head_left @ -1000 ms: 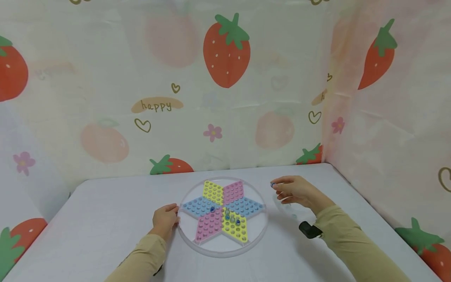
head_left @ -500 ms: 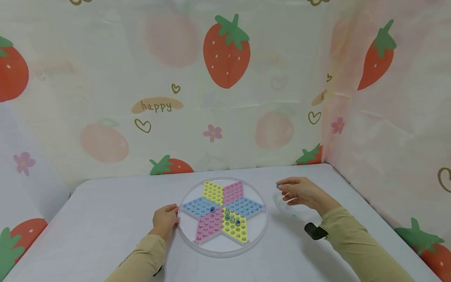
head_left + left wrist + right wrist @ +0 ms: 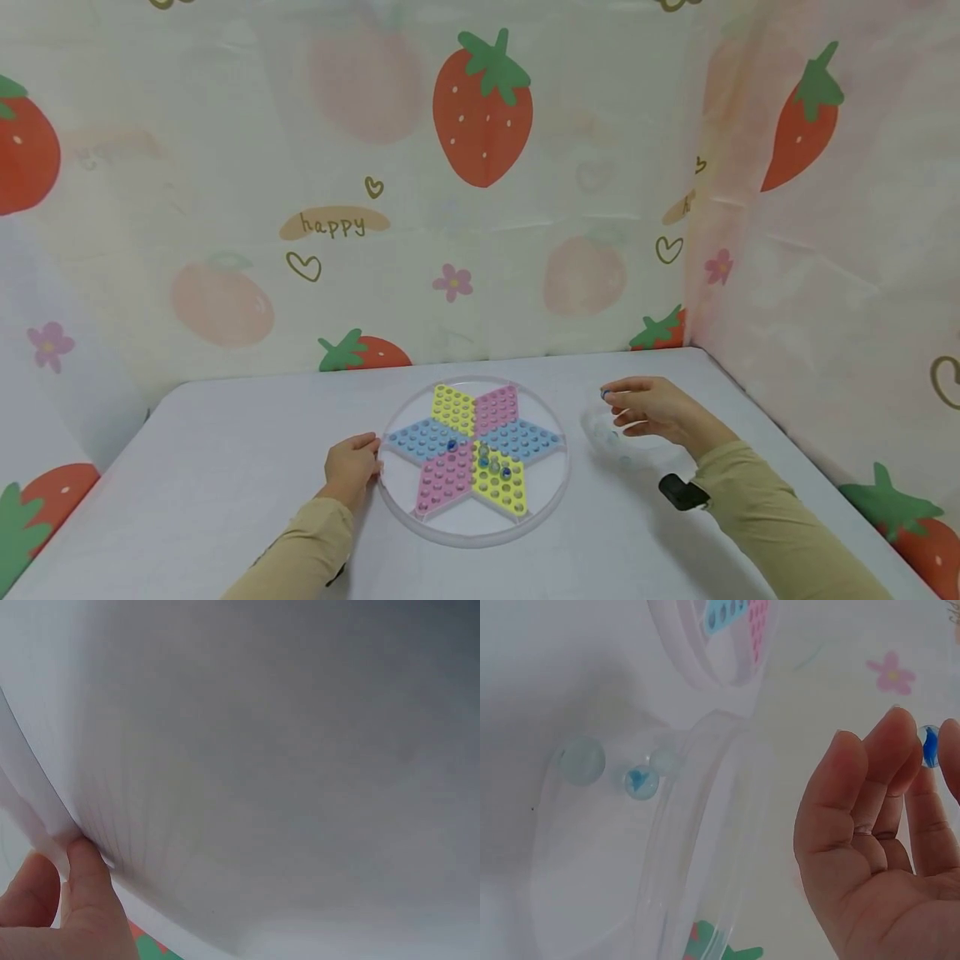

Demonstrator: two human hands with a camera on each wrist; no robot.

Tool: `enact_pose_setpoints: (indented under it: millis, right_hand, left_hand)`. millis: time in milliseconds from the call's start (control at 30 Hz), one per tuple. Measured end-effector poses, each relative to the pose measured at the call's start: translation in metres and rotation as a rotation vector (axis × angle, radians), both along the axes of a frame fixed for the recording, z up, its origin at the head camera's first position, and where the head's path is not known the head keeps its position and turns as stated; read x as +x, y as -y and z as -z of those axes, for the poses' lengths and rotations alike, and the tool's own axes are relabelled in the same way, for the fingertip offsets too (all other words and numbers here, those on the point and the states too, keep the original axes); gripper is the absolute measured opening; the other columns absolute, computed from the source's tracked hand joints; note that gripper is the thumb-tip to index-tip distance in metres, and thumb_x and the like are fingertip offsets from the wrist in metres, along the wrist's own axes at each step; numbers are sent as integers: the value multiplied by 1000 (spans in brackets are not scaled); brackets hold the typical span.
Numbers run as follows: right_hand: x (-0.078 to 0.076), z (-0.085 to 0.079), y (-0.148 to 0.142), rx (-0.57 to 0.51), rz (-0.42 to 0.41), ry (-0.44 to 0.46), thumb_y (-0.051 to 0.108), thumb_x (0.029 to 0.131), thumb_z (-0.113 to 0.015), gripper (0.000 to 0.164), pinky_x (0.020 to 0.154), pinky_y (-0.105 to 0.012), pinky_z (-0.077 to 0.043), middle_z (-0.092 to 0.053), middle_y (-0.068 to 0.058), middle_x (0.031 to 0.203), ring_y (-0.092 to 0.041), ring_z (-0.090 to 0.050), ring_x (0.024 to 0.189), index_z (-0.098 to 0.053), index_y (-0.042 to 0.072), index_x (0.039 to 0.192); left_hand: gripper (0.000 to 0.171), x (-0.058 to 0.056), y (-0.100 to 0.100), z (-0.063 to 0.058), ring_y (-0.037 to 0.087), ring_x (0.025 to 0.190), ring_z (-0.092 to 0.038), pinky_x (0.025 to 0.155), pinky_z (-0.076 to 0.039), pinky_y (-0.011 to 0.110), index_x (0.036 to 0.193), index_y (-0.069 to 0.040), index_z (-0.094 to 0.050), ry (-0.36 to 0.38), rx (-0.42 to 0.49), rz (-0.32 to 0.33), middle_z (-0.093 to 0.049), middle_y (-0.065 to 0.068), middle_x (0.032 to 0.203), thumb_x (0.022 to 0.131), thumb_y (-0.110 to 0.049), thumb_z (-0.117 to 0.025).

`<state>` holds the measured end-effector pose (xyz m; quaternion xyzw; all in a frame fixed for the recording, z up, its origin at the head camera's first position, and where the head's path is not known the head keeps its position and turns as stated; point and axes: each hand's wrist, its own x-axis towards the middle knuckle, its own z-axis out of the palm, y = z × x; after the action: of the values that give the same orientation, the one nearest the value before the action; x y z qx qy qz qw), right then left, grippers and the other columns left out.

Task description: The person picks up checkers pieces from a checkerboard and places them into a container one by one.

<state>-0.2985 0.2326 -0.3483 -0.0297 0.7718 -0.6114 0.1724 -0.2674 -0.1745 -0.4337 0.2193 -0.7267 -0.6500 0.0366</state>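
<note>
A round Chinese checkers board (image 3: 471, 541) with a yellow, pink and blue star lies on the white table. Several glass marbles sit on it, one dark blue marble (image 3: 452, 446) near the centre and others on the near yellow point. My left hand (image 3: 351, 468) grips the board's left rim; in the left wrist view its fingertips (image 3: 88, 862) are at that edge. Raised to the right of the board, my right hand (image 3: 660, 408) pinches a clear marble with a blue swirl (image 3: 929, 747) between thumb and fingertip.
A transparent container (image 3: 694, 825) stands right of the board, below my right hand. Inside are a blue-patterned marble (image 3: 640, 782) and pale marbles, one a larger-looking pale green marble (image 3: 583, 761). A strawberry-print backdrop (image 3: 480, 250) rises behind the table.
The right hand has drifted rightward with the marble, away from the board and over the container. My left hand and the board have kept still.
</note>
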Motion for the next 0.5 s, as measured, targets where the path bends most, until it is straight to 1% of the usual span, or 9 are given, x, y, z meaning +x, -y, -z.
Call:
enact_pose_setpoints:
  millis: [200,433,500]
  right_hand:
    - [1,1,-4,-1,10,-4,18,95,-63,33,73,-32,-53,-57,-4,86,-16,-61,77,-59,-1,122]
    - [-1,7,-9,15,32,6,17,96,-63,40,77,-33,-52,-60,-3,90,-16,-61,82,-54,-5,128]
    - [-3,9,-11,6,43,14,16,96,-63,37,77,-33,-52,-61,-1,90,-16,-61,82,-56,-4,126]
  left_hand:
    - [48,-1,1,0,33,119,-47,63,-46,19,135,14,-46,6,-2,8,-45,28,139,88,17,-48]
    - [48,1,0,-1,34,122,-46,65,-46,19,135,14,-45,1,8,8,-45,28,139,87,18,-48]
    - [48,1,-1,-2,34,122,-46,64,-46,18,135,15,-45,-4,13,5,-45,29,139,87,19,-47]
